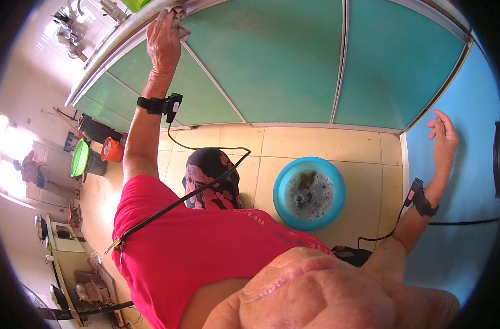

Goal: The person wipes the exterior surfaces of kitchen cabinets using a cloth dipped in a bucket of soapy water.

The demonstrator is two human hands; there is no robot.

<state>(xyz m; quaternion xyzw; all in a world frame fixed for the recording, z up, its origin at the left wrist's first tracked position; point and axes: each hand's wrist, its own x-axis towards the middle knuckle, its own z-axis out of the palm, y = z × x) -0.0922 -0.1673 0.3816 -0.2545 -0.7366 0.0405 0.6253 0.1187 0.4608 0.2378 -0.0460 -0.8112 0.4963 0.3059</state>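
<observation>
My left hand (164, 43) reaches up to the top edge of the green cabinet doors, just below the countertop, with its fingers on a crumpled greyish cloth (182, 25). Near the blue panel (474, 164) on the right, my right hand (444, 131) is raised with its fingers loosely bent and apart, holding nothing; whether it touches the panel cannot be told. A blue basin (279, 193) of murky, sudsy water stands on the tiled floor. The large green cabinet door (262, 61) is in front of me. Black straps with small devices are on both forearms.
A black cable (200, 189) runs across my red shirt. My knee in patterned cloth is left of the basin. Farther left stand a red bucket (112, 149), a green basin (80, 158) and a dark bucket (96, 163). A faucet (112, 10) is at the counter. Another person is near the bright doorway.
</observation>
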